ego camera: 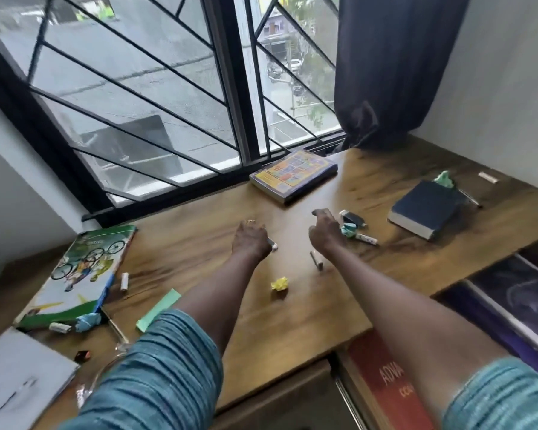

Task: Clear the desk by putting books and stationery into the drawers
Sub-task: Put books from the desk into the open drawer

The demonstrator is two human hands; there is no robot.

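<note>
Both arms reach over the wooden desk (292,305). My left hand (251,242) is closed around a small white marker whose tip sticks out at its right side. My right hand (325,231) hovers with fingers apart, holding nothing, beside a white marker (365,238) and a crumpled teal paper (348,228). A colourful book (294,175) lies by the window, a dark blue book (426,209) at the right, a green bicycle book (81,274) at the left. A pen (316,260) lies under my right wrist. An open drawer (385,383) at bottom right holds a red book.
A yellow paper ball (279,284), a green slip (159,310), white chalk-like sticks (124,280) and a blue paper wad (87,322) lie scattered. An eraser (351,217) sits near my right hand. A white notebook (16,383) is at bottom left. A dark curtain (385,72) hangs at the back right.
</note>
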